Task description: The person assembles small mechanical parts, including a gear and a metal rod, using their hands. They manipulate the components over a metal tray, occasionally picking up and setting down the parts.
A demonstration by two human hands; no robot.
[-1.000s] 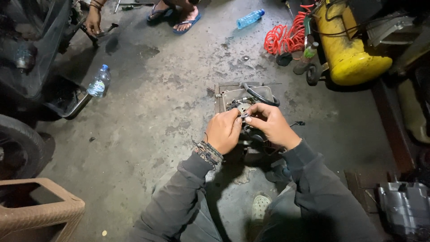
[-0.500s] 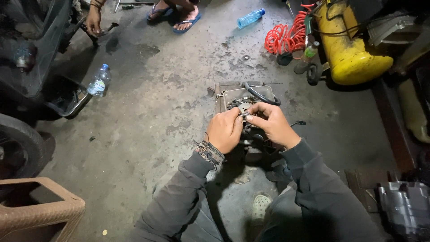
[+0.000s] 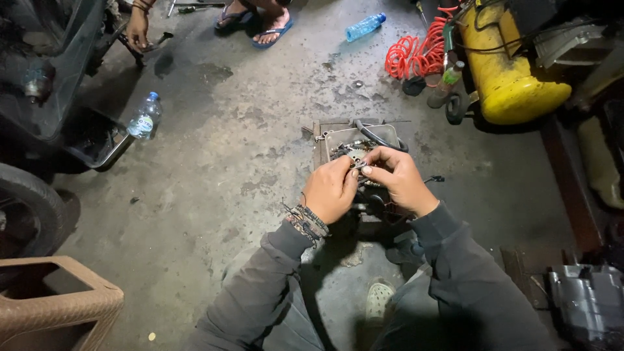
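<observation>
At frame centre, the left hand and right hand are pinching a small metal part between nearly closed fingertips, over a parts tray. Fitting appears under way; a steady, fine grip seems needed next.

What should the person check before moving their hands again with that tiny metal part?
1. Both hands on the part: left hand and right hand meet at the small metal piece. Ok.
2. Grip firm: cannot tell, fingers hide it.
3. Metal tray beneath to catch drops: ok.
4. Black hose crosses the tray, close to the fingers: not ok.
5. Light: dim, parts hard to see: not ok.
</observation>
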